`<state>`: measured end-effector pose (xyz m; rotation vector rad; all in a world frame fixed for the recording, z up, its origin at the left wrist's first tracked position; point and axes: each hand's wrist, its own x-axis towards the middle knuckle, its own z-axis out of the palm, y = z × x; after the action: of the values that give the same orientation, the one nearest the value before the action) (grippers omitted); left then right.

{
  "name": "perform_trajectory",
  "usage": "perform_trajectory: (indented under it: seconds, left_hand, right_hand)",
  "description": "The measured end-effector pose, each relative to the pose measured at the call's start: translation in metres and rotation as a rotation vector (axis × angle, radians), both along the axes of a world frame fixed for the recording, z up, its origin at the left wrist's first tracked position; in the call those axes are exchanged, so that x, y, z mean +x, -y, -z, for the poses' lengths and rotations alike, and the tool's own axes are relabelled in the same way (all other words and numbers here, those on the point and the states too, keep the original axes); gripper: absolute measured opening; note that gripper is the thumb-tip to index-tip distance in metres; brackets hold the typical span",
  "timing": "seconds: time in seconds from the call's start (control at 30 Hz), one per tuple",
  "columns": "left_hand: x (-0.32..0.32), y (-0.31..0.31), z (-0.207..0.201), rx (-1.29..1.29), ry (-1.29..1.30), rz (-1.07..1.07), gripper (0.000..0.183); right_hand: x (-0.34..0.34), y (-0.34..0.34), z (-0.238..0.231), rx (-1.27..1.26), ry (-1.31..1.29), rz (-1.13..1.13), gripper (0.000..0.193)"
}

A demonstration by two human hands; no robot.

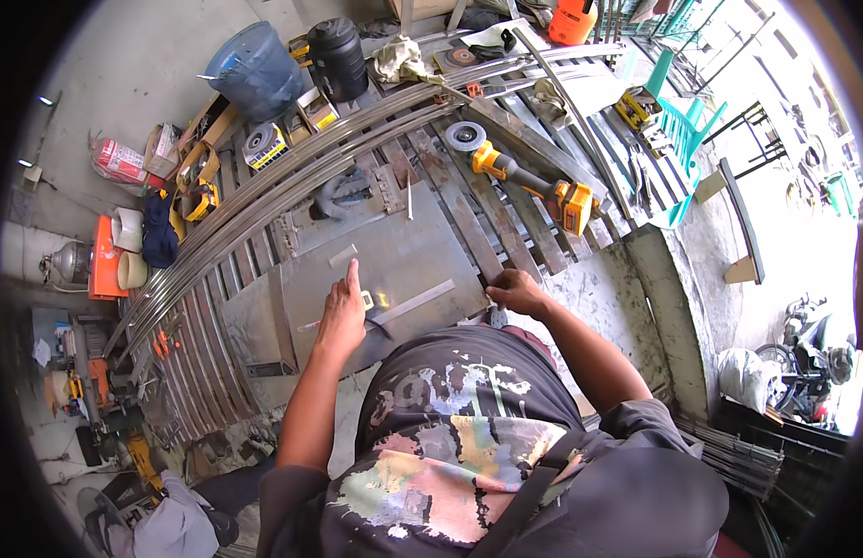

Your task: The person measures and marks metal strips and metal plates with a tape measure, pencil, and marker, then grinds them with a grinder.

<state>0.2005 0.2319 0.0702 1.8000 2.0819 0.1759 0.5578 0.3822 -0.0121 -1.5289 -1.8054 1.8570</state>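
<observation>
A grey metal sheet point(431, 246) lies on the slatted metal bench before me. Over it is my left hand point(341, 314), its index finger stretched out towards a small pale metal strip point(342, 255); the other fingers are partly curled, with nothing visible in them. Beside that hand sit a yellow and black tape measure point(382, 299) and a longer flat metal bar point(413, 302). At the sheet's near right corner, my right hand point(515, 293) is closed with its fingertips turned down. What it grips, if anything, is too small to make out.
A yellow and black cordless angle grinder point(529, 179) rests on the slats point(459, 200) to the right. Long metal tubes point(236, 209) run along the bench's far side. Behind them stand a blue bucket point(255, 74) and a black container point(337, 60). A green plastic chair point(683, 121) is at right.
</observation>
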Motion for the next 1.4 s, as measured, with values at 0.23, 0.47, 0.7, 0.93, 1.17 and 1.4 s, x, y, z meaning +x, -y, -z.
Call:
perform_trajectory:
  seconds: [0.23,0.47,0.7,0.93,1.17,1.4]
  left_hand:
    - [0.003,-0.042,0.076,0.466,-0.313,-0.01,0.056]
    - [0.041,0.008,0.07,0.244,-0.03,0.179,0.097]
    - [0.014,0.035,0.103,0.392,-0.134,-0.061,0.079]
    - [-0.011,-0.003,0.113,0.437,-0.158,-0.001,0.081]
    - [-0.02,-0.04,0.108,0.477,-0.259,-0.022,0.078]
    - [-0.001,-0.066,0.111,0.429,-0.287,-0.061,0.081]
  right_hand:
    - [0.023,0.006,0.013,0.035,-0.006,0.016,0.034]
    - [0.032,0.002,0.012,0.066,0.042,-0.097,0.03]
    - [0.04,0.019,0.017,0.18,0.278,-0.243,0.032]
    - [0.093,0.097,0.037,0.086,0.473,-0.07,0.043]
    - [0.135,0.236,0.024,-0.105,0.541,0.38,0.042]
    - [0.178,0.399,0.061,-0.271,0.639,0.658,0.042]
